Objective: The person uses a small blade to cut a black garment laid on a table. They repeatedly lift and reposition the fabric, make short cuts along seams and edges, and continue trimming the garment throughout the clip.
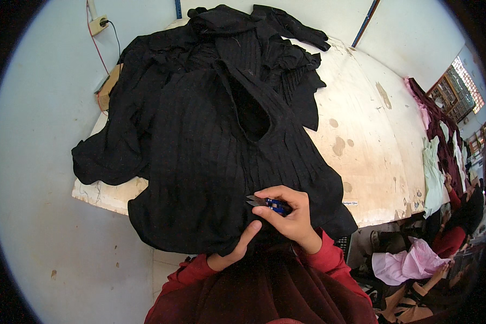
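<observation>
A black pleated garment (pixel 191 135) lies spread over the table in front of me, its dark neck-like opening facing up. At its near edge my left hand (pixel 236 247) pinches the cloth, thumb on top and the other fingers hidden beneath. My right hand (pixel 291 213) is closed around small thread snips (pixel 275 206) with blue handles. The snips' pointed metal blades stick out to the left, slightly apart, just over the cloth and a little above my left thumb. I cannot tell whether the blades touch the fabric.
More black garments (pixel 221 27) are heaped behind. The pale, stained tabletop (pixel 367 146) extends right. A wall socket (pixel 98 24) with cables and a wooden block (pixel 109 89) are at left. At right, people handle pink cloth (pixel 410 262); a pale green cloth (pixel 433 175) hangs over the table's edge.
</observation>
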The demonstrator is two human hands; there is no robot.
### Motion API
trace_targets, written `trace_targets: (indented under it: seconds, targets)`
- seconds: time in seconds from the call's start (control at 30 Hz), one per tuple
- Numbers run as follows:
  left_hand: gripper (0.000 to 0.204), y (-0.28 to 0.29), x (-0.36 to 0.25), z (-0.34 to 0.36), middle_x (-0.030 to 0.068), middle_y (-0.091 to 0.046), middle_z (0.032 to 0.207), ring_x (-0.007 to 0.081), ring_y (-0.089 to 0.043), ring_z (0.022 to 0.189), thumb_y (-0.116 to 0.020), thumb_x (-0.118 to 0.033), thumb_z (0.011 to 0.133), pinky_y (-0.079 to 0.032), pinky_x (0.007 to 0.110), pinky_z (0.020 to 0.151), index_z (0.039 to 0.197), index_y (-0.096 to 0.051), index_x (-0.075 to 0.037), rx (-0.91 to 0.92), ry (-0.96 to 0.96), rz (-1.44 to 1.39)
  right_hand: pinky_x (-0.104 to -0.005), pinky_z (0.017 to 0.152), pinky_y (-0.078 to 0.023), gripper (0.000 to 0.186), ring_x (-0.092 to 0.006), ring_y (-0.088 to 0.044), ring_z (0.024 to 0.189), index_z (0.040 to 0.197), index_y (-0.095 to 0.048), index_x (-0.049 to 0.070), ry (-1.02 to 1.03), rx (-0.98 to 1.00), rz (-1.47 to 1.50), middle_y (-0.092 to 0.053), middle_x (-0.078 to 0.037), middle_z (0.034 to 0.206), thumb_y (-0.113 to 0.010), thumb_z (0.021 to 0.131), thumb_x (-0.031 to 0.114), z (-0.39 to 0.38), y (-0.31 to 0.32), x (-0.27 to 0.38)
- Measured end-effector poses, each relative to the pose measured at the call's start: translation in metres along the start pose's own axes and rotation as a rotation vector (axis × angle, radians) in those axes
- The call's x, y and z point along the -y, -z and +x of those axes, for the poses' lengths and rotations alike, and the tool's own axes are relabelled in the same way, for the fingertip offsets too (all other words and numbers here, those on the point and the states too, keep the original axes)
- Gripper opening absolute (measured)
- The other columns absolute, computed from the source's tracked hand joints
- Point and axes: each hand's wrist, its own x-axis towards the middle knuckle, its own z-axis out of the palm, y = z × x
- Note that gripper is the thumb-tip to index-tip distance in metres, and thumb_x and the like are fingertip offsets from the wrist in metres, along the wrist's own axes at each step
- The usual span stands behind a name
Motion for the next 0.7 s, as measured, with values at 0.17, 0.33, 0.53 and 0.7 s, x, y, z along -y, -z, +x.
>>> trace_targets:
  seconds: [0.17,0.33,0.53,0.7]
  targets:
    - [0.041,0.001,0.0,-0.002,0.0115,-0.055,0.13,0.0243,-0.053,0.12,-0.056,-0.012,0.096,-0.04,0.037,0.103,0.134,-0.049,0.001,0.012,0.017,0.004,-0.0233,0.073,-0.05,0.025,-0.0114,-0.067,0.081,0.1,-0.07,0.001,-0.029,0.019,-0.032,-0.072,-0.009,0.092,-0.079,0.079,0.01,0.0,0.0,0.003]
    - [0.04,-0.004,0.006,0.002,0.0134,-0.057,0.126,0.0244,-0.055,0.117,-0.058,-0.011,0.095,-0.042,0.037,0.1,0.132,-0.051,0.002,-0.071,-0.131,0.26,-0.0202,0.07,-0.044,0.023,-0.0063,-0.059,0.076,0.098,-0.067,0.0,-0.162,-0.087,0.358,-0.066,-0.001,0.084,-0.078,0.081,0.01,-0.004,-0.005,0.002]
    - [0.037,-0.002,0.009,0.008,0.0187,-0.061,0.121,0.0287,-0.059,0.114,-0.059,-0.007,0.093,-0.047,0.038,0.094,0.128,-0.054,0.002,-0.014,-0.393,0.912,-0.0169,0.051,-0.029,0.016,0.001,-0.042,0.059,0.088,-0.067,0.004,-0.326,-0.061,0.191,-0.057,0.007,0.072,-0.076,0.086,0.018,-0.004,-0.017,-0.002]
    - [0.033,-0.006,0.003,0.0,0.013,-0.062,0.12,0.0209,-0.059,0.11,-0.056,-0.014,0.099,-0.043,0.033,0.097,0.124,-0.058,0.006,-0.1,-0.059,-0.022,-0.0191,0.05,-0.033,0.014,-0.0008,-0.046,0.057,0.096,-0.066,0.004,-0.506,0.055,0.879,-0.061,0.005,0.074,-0.072,0.089,0.015,-0.005,-0.018,-0.018]
